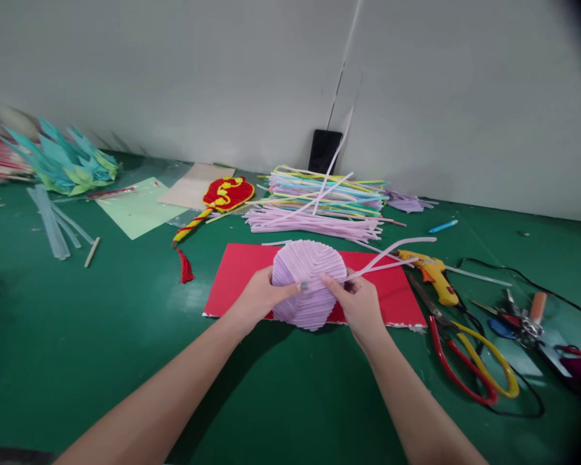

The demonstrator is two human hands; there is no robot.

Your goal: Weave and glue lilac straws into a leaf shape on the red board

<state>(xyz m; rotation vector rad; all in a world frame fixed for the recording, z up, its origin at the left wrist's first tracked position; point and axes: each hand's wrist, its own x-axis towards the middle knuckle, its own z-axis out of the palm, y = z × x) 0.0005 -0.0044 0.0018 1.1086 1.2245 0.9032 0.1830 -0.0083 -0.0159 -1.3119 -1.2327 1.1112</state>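
A lilac fan-shaped piece (307, 274) made of pipe cleaners laid side by side is held upright over a red sheet (237, 278). My left hand (259, 297) grips its left edge, thumb across the front. My right hand (358, 303) pinches its right edge, where two loose lilac pipe cleaner ends (392, 255) stick out to the right. Both hands are closed on the piece.
A stack of pastel pipe cleaners (319, 200) lies behind the red sheet. A yellow glue gun (433, 274), red and yellow scissors (469, 361) and pliers (523, 323) lie at the right. A red and yellow fan (225, 194), glue sticks (53, 223) and teal paper shapes (65, 161) sit on the green table (101, 336) at the left.
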